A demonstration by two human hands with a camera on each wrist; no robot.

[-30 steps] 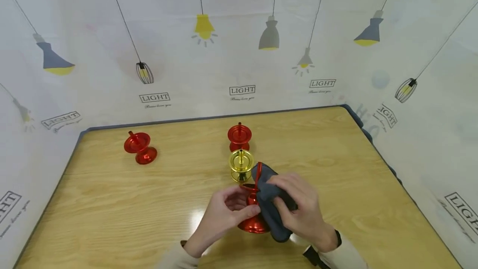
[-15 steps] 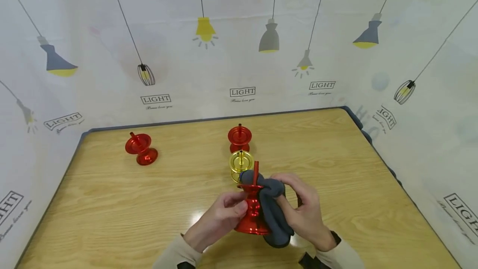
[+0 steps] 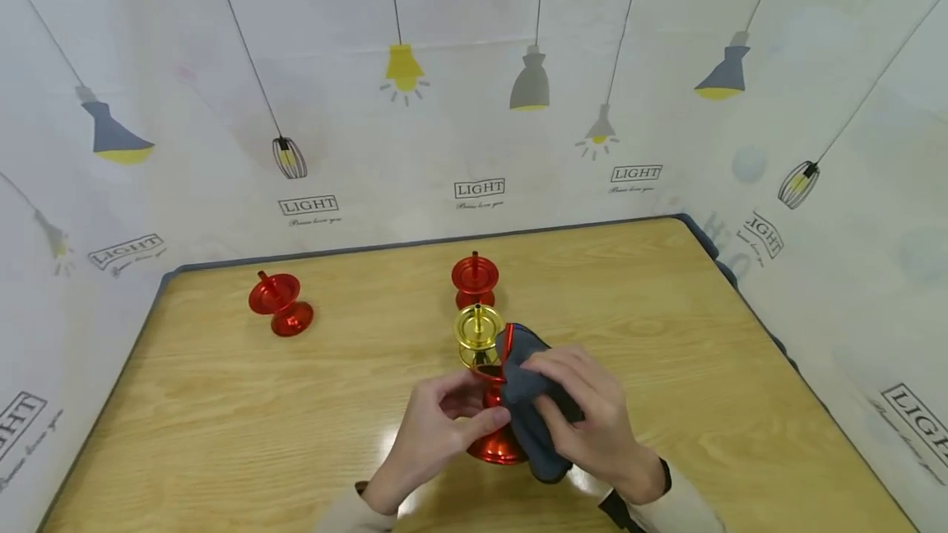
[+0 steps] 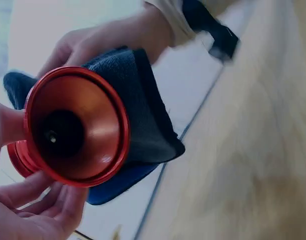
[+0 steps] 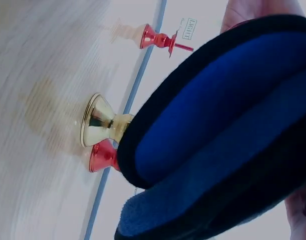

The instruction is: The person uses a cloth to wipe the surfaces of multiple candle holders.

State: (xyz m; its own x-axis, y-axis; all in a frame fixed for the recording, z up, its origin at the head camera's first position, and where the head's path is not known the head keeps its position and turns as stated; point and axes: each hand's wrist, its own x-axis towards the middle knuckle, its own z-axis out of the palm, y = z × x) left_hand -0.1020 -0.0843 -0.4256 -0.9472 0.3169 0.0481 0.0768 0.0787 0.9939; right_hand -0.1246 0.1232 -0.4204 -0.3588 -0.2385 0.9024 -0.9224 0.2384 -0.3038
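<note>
My left hand (image 3: 437,426) grips a red metal candle holder (image 3: 498,444) by its narrow waist, thumb in front. A thin upright tube rises from the holder's dish. The left wrist view looks into the hollow underside of its base (image 4: 100,130). With thumb and fingers my right hand (image 3: 588,414) pinches a dark blue-grey cloth (image 3: 544,434), pressed against the dish and tube on the right side. In the right wrist view this folded cloth (image 5: 217,115), blue inside with a black edge, hides most of the holder.
Just beyond the hands a gold candle holder (image 3: 478,327) stands on the wooden table (image 3: 222,434), with a red candle holder (image 3: 475,276) right behind it. Another red candle holder (image 3: 292,317) stands at the far left. A lamp-printed backdrop (image 3: 333,89) surrounds the table.
The right hand has shifted the cloth over the holder's dish and tube. The held holder has turned and tilted slightly, and the left thumb has moved across its waist.
</note>
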